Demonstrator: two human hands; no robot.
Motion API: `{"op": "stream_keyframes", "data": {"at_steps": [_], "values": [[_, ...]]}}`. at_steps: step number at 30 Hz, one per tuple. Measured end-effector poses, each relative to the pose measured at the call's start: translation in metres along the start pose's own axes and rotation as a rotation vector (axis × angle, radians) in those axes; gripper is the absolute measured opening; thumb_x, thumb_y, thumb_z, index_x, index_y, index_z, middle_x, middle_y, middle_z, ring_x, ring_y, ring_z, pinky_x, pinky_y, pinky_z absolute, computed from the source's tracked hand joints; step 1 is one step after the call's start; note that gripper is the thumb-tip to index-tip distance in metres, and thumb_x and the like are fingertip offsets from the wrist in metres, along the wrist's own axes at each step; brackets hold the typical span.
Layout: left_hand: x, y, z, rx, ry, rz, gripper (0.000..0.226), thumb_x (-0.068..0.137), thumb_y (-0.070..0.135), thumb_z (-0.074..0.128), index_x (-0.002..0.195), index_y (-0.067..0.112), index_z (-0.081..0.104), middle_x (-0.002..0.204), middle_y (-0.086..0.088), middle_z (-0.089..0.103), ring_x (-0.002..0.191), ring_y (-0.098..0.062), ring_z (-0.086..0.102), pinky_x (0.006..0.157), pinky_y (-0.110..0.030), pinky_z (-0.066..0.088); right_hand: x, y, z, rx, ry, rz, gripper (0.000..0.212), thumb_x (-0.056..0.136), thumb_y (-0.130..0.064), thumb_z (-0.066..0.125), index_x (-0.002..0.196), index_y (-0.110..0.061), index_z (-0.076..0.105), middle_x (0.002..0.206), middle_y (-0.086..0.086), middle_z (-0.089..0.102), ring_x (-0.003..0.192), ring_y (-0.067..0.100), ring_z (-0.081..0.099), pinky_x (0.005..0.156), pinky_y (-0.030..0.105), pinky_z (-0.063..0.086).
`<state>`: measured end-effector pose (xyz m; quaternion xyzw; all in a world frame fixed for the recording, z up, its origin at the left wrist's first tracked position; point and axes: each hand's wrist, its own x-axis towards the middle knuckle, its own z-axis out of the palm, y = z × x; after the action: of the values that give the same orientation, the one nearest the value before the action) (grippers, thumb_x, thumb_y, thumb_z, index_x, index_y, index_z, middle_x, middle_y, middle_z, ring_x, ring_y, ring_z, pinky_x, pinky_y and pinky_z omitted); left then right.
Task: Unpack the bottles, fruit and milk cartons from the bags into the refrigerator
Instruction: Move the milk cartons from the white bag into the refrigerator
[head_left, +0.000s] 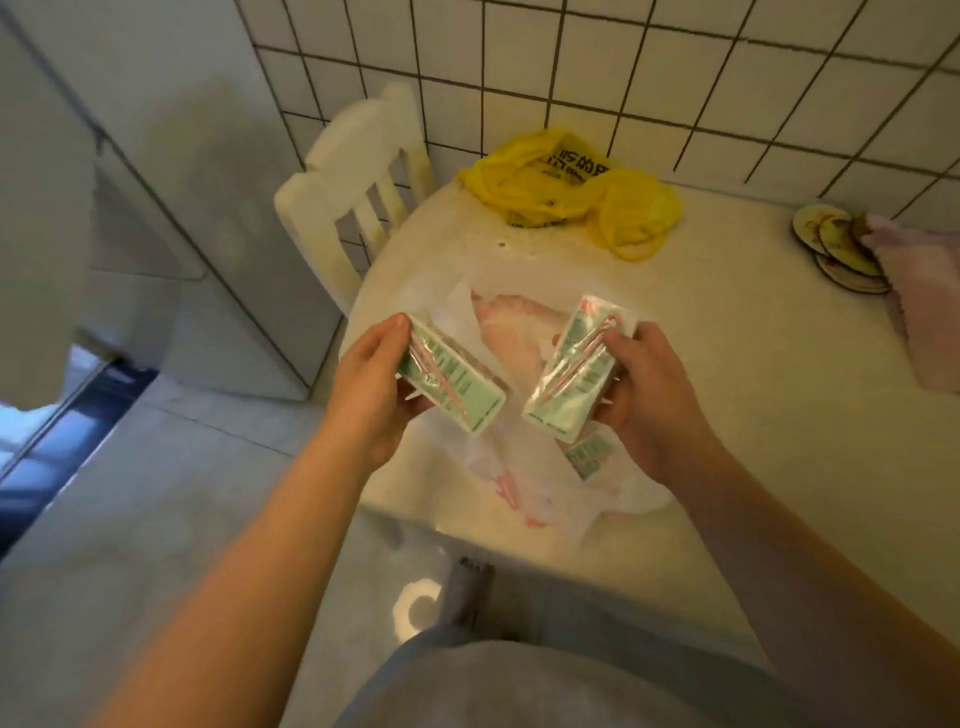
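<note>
A: Where are the milk cartons at this moment?

B: One milk carton (452, 387) is in the left hand (369, 382), with fingers and thumb wrapped around it. A second carton (574, 374) is gripped the same way by the right hand (649, 400). Both are held above the white bag (524, 488), which lies open on the worktop (753, 364).

A: How far along is the unpacking?

B: It seems to be in the middle or later part. A third carton (587, 454) lies in the white bag, just under the right hand, so at least this one is left. The yellow bag (566, 192), near the tiled wall, looks flat and is probably emptied, but its inside cannot be seen. The two held cartons are not yet in the refrigerator.

A: What is hard to see?

B: No bottles or fruit show anywhere. The refrigerator cannot be identified with certainty; a blurred pale shape at the left edge may be its door. Something pinkish inside the white bag is unclear. Beside the worktop stands a white chair (358, 197), and at the far right lie round coasters (831, 239) and a pink cloth (919, 322).
</note>
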<state>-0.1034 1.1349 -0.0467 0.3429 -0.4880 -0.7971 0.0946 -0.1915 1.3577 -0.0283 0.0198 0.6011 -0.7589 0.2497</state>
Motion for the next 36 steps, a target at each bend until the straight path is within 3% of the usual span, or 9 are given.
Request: {"op": "stream_keyframes", "data": {"at_steps": [2, 4, 6, 9, 15, 19, 26, 32, 36], "values": [[-0.020, -0.009, -0.010, -0.235, -0.015, -0.212, 0.044, 0.098, 0.051, 0.054, 0.116, 0.013, 0.064, 0.100, -0.007, 0.070, 0.092, -0.022, 0.069, 0.085, -0.043, 0.060, -0.013, 0.005, 0.010, 0.159, -0.053, 0.084, 0.033, 0.100, -0.032, 0.051, 0.125, -0.011, 0.050, 0.122, 0.023, 0.066, 0.108, 0.042, 0.067, 0.083, 0.057, 0.057], [-0.042, -0.019, -0.027, -0.486, -0.092, -0.359, 0.058, 0.096, 0.059, 0.050, 0.127, 0.011, 0.059, 0.101, -0.009, 0.069, 0.082, -0.022, 0.070, 0.071, -0.039, 0.061, -0.029, 0.011, 0.026, 0.210, -0.120, 0.203, 0.046, 0.102, -0.040, 0.042, 0.137, -0.011, 0.049, 0.118, 0.020, 0.068, 0.103, 0.037, 0.070, 0.072, 0.049, 0.061], [-0.065, -0.026, -0.046, -0.655, -0.135, -0.446, 0.063, 0.096, 0.063, 0.047, 0.134, 0.013, 0.051, 0.106, -0.010, 0.068, 0.069, -0.020, 0.065, 0.056, -0.032, 0.058, -0.045, 0.021, 0.042, 0.189, -0.173, 0.310, 0.058, 0.100, -0.052, 0.038, 0.136, -0.009, 0.052, 0.107, 0.018, 0.069, 0.088, 0.033, 0.073, 0.065, 0.045, 0.061], [-0.097, -0.030, -0.074, -0.711, -0.159, -0.454, 0.063, 0.083, 0.061, 0.060, 0.131, 0.022, 0.045, 0.117, -0.015, 0.068, 0.063, -0.020, 0.064, 0.050, -0.027, 0.056, -0.064, 0.041, 0.068, 0.138, -0.248, 0.407, 0.072, 0.093, -0.068, 0.036, 0.127, -0.009, 0.059, 0.088, 0.014, 0.066, 0.065, 0.027, 0.067, 0.060, 0.039, 0.058], [-0.136, -0.029, -0.148, -0.787, -0.107, -0.391, 0.075, 0.082, 0.049, 0.071, 0.143, 0.016, 0.043, 0.116, -0.016, 0.066, 0.080, -0.025, 0.067, 0.056, -0.035, 0.060, -0.092, 0.081, 0.142, -0.002, -0.380, 0.557, 0.055, 0.097, -0.056, 0.041, 0.122, -0.013, 0.067, 0.097, 0.014, 0.075, 0.083, 0.028, 0.072, 0.074, 0.040, 0.056], [-0.151, -0.019, -0.216, -0.730, 0.013, -0.307, 0.063, 0.085, 0.057, 0.060, 0.121, 0.006, 0.062, 0.094, -0.012, 0.061, 0.079, -0.022, 0.060, 0.065, -0.034, 0.058, -0.110, 0.111, 0.208, -0.031, -0.432, 0.657, 0.045, 0.096, -0.054, 0.049, 0.118, -0.018, 0.064, 0.101, 0.016, 0.074, 0.089, 0.036, 0.073, 0.067, 0.043, 0.059], [-0.163, 0.008, -0.397, -0.603, 0.148, -0.265, 0.072, 0.096, 0.064, 0.043, 0.132, 0.005, 0.060, 0.088, -0.011, 0.065, 0.073, -0.021, 0.063, 0.062, -0.031, 0.059, -0.144, 0.195, 0.368, -0.489, -0.509, 0.423, 0.061, 0.081, -0.070, 0.058, 0.113, -0.019, 0.058, 0.092, 0.006, 0.070, 0.072, 0.022, 0.070, 0.058, 0.038, 0.058], [-0.185, 0.050, -0.536, -0.477, 0.334, -0.258, 0.063, 0.091, 0.069, 0.050, 0.122, 0.016, 0.066, 0.100, -0.017, 0.073, 0.086, -0.030, 0.071, 0.076, -0.043, 0.058, -0.183, 0.266, 0.512, -0.519, -0.547, 0.363, 0.038, 0.096, -0.047, 0.058, 0.126, -0.024, 0.052, 0.101, 0.007, 0.074, 0.081, 0.024, 0.074, 0.072, 0.043, 0.061], [-0.198, 0.088, -0.607, -0.418, 0.388, -0.221, 0.051, 0.090, 0.056, 0.061, 0.124, 0.017, 0.062, 0.108, -0.018, 0.071, 0.094, -0.031, 0.070, 0.074, -0.042, 0.058, -0.199, 0.299, 0.595, -0.546, -0.569, 0.307, 0.035, 0.096, -0.042, 0.061, 0.125, -0.022, 0.057, 0.093, 0.005, 0.076, 0.081, 0.025, 0.075, 0.072, 0.041, 0.062]]}}
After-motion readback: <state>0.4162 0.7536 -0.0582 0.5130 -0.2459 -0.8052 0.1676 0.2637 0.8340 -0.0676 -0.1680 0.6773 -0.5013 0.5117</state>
